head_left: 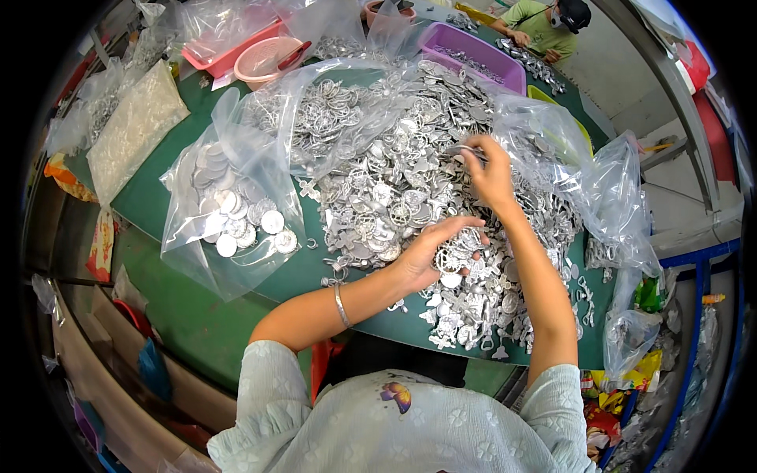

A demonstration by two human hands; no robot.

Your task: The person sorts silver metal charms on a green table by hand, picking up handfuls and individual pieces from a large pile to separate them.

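Note:
A wide heap of small silver metal pieces (378,185), among them rings, crosses and round medallions, spreads over the green table. Low at the heap's front, my left hand (426,256) is curled around a cluster of silver ring-shaped pieces (457,256). A pale round disc pokes out under that cluster. My right hand (493,177) is raised over the heap's middle, thumb and fingers pinched on a thin silver metal piece (464,149); its exact kind is too small to tell. Left of the heap, a clear plastic bag (236,272) lies with round silver discs (227,206) in it.
Clear plastic sheeting (623,197) edges the heap on the right. Behind stand a purple bin (430,35), a pink bowl (251,67) and a red tray (209,65). A filled bag (138,130) lies far left. Another person (544,31) works at the table's far right end.

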